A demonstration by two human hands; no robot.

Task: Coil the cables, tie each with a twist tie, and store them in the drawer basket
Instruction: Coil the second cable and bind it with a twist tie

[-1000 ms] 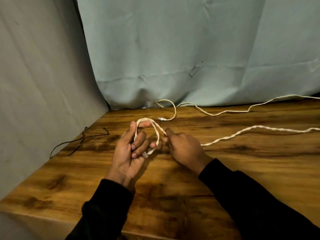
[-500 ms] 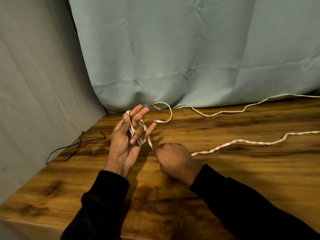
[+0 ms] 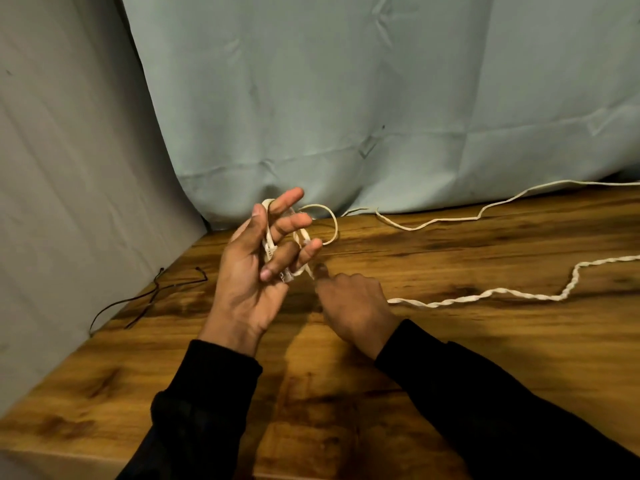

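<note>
Winding around the left hand [image 3: 247, 282], a cream twisted cable [image 3: 485, 293] sits looped over the spread fingers [image 3: 289, 199] near the centre of the frame, its strands passing between them and across the palm. The left hand is raised palm-up above the worktop [image 3: 450, 341], fingers mostly straight and splayed, the thumb and one bent finger pressing the loops in place. Just to its right, the right hand [image 3: 353, 304] is curled, knuckles up, pinching the same cable where it leaves the loops. From under that hand the cable runs rightward across the wooden worktop in a wavy line to the right edge of the frame. A second, thinner cream cable [image 3: 485, 209] lies along the back of the worktop, curling into a ring behind the left fingertips. At the left edge, thin dark ties [image 3: 152, 299] lie against a grey cloth wall [image 3: 69, 202]. A pale blue curtain [image 3: 346, 98] hangs behind. Both arms wear black sleeves [image 3: 502, 410].
</note>
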